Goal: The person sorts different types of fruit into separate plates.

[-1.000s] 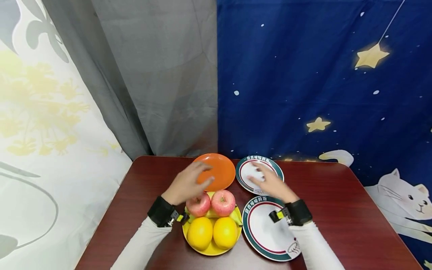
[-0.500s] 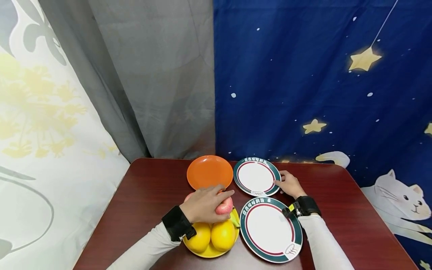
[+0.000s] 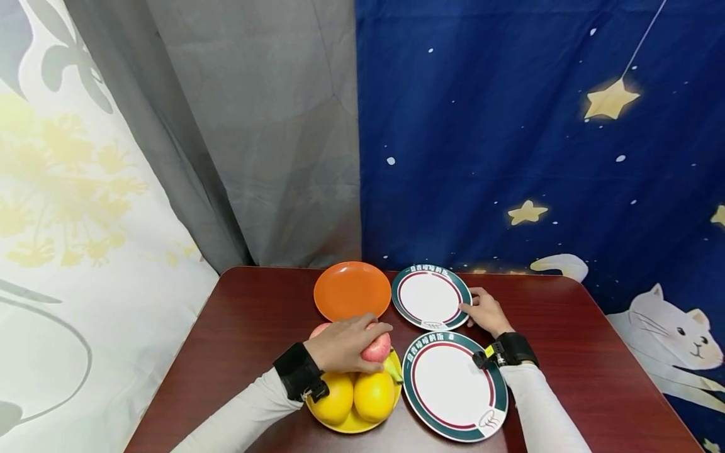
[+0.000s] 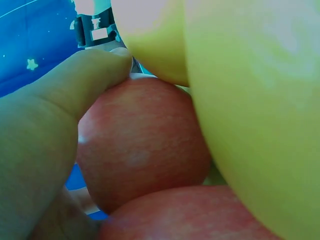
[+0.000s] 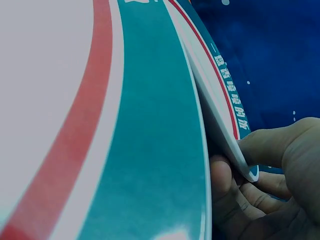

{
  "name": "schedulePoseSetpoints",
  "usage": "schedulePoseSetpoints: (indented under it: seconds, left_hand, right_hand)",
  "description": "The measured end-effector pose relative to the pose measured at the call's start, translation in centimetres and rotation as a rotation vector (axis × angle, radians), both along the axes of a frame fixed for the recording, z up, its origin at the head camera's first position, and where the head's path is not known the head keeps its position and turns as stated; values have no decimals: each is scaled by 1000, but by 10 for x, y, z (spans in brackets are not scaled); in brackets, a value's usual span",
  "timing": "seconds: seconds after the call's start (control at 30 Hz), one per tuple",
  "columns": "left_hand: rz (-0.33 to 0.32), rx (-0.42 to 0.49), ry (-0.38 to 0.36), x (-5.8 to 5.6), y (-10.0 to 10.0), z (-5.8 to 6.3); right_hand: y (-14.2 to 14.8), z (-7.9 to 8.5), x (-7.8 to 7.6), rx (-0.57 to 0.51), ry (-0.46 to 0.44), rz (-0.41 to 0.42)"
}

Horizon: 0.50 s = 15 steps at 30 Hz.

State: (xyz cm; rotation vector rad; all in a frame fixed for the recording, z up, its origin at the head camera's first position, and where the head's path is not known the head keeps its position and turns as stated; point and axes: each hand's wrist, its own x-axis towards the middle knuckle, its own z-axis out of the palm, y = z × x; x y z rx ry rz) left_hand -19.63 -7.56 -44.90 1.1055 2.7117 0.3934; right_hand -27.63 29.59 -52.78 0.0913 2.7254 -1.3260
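My left hand [image 3: 342, 346] reaches over the yellow plate [image 3: 354, 428] and grips the right-hand apple [image 3: 378, 347]. In the left wrist view, the thumb lies along this apple [image 4: 145, 140], a second apple [image 4: 190, 217] sits below, and a large yellow round fruit [image 4: 260, 100] fills the right side. Two such yellow fruits [image 3: 374, 395] and a banana [image 3: 394, 368] share the plate. My right hand [image 3: 487, 313] pinches the right rim of the far white plate [image 3: 429, 296]; in the right wrist view, its thumb is above the rim [image 5: 245, 167] and fingers are beneath.
An orange plate [image 3: 351, 290] stands at the back left, beside the far white plate. A larger green-rimmed white plate [image 3: 453, 387] lies in front, under my right wrist. The dark red table [image 3: 578, 377] ends at curtains [image 3: 283, 189] behind.
Both hands were in the air above the plates a second ago. My left hand has come down onto the apple, and my right has moved right to the far plate's rim.
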Motion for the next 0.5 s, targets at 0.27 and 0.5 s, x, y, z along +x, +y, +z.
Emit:
schedulePoseSetpoints:
  seconds: [0.27, 0.5]
  left_hand:
    - [-56, 88, 13, -7, 12, 30]
    - [-61, 236, 173, -37, 58, 87]
  right_hand:
    - [-2, 0, 0, -33, -16, -37]
    - [-5, -1, -1, -29, -14, -60]
